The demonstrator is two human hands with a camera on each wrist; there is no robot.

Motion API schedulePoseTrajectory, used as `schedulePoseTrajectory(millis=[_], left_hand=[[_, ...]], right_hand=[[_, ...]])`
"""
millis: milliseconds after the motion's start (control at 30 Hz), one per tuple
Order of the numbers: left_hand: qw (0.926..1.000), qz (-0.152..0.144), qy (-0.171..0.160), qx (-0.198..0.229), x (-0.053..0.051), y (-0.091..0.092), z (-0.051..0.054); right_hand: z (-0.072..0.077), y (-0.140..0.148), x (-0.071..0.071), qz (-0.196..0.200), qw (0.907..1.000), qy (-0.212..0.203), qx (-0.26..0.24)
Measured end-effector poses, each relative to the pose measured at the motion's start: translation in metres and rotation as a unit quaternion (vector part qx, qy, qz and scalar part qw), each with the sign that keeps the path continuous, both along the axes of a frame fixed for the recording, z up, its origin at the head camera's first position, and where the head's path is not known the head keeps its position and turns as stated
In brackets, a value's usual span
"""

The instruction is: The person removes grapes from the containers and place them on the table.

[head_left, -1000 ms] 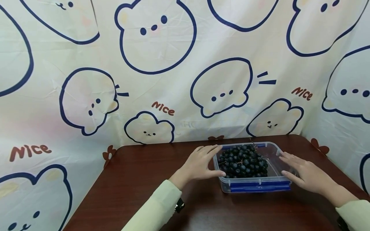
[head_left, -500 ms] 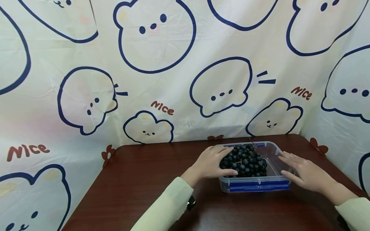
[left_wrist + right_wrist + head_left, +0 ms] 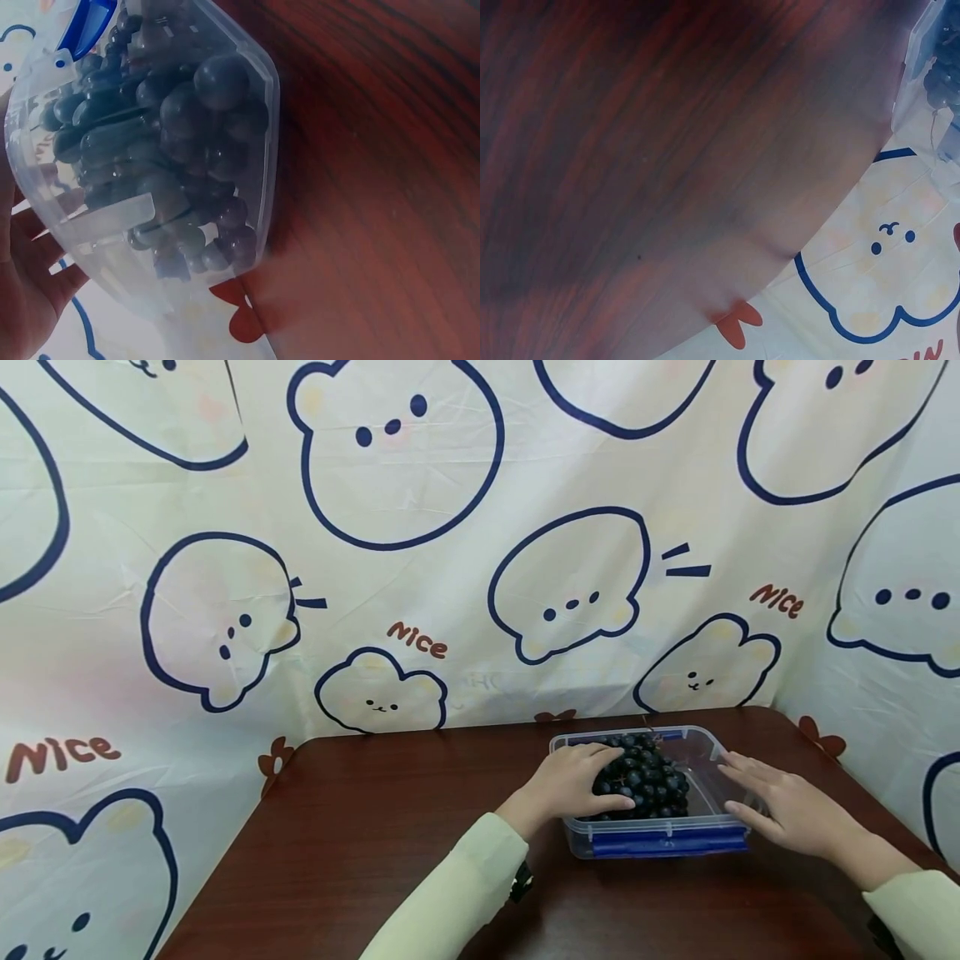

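A clear plastic container (image 3: 645, 839) with blue clips holds a bunch of dark grapes (image 3: 648, 781). Over the container's left side, my left hand (image 3: 573, 781) lies against the left of the grapes, thumb and fingers spread. The left wrist view shows the grapes (image 3: 217, 82) through the container's wall, with the hand (image 3: 34, 292) at the left edge. At the container's right rim, my right hand (image 3: 795, 806) rests with its fingers extended. In the right wrist view only the container's corner (image 3: 911, 82) shows; the hand is not seen there.
The container stands on a dark brown wooden table (image 3: 390, 843), near its back edge. Behind and beside the table hangs a pale cloth (image 3: 465, 568) printed with blue-outlined bears.
My left hand has moved right, from the container's left rim onto the left part of the grapes. The right hand has stayed at the right rim. The head view has shifted slightly.
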State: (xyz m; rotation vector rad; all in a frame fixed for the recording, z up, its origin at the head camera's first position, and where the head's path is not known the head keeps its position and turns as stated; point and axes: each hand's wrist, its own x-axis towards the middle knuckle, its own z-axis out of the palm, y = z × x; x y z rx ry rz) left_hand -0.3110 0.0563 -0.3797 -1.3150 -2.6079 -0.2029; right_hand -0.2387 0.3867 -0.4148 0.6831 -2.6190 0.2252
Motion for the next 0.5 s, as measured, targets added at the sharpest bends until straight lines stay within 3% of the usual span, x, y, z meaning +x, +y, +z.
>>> schedulePoseTrajectory(millis=[500], left_hand=[[0.999,0.03,-0.016,-0.029,0.0,0.017,0.001]], right_hand=[[-0.003,0.002,-0.001,-0.002,1.0,0.002,-0.002]])
